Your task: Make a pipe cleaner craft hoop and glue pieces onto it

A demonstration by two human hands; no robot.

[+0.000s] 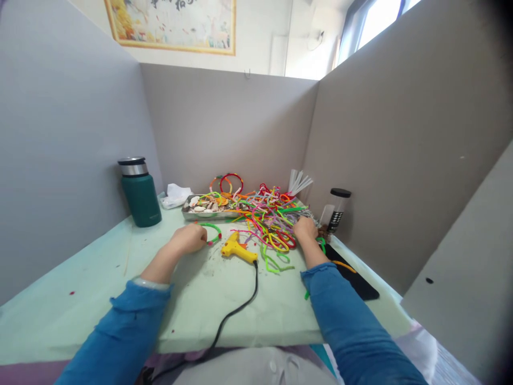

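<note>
My left hand is closed on a green pipe-cleaner ring with small red spots, just above the table. The ring's left side is hidden behind the fingers. My right hand reaches to the right edge of a tangled heap of coloured pipe cleaners. Its fingers are curled, and what they hold, if anything, is hidden. Between the hands a yellow glue gun lies on its side, its black cord running to the table's front edge.
A metal tray of shells stands at the back, with two finished rings behind it. White glue sticks and a clear black-lidded container stand right. A green bottle and white tissue are left. Grey partitions enclose the table.
</note>
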